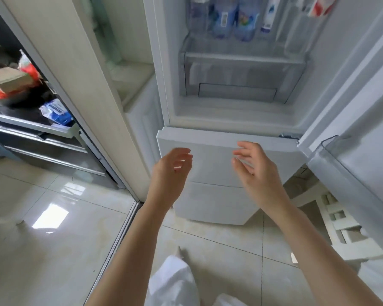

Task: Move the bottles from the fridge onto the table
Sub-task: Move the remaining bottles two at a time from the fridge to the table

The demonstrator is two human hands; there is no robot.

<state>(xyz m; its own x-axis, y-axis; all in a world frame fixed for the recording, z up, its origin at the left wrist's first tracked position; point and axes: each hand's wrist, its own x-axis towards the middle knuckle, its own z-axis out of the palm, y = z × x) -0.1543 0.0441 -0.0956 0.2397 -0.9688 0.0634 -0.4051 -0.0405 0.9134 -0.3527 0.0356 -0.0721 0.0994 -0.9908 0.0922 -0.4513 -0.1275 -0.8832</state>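
The white fridge stands open in front of me. Several plastic bottles with blue labels stand on a shelf at the top of the view, above a clear drawer. My left hand and my right hand hover side by side in front of the closed lower door, well below the bottles. Both hands have loose, relaxed fingers, palms turned toward each other, and hold nothing.
The open upper fridge door swings out at the right. A cream wall panel rises at the left, with a cluttered shelf beyond it. Glossy floor tiles lie below; white foam pieces sit at the right.
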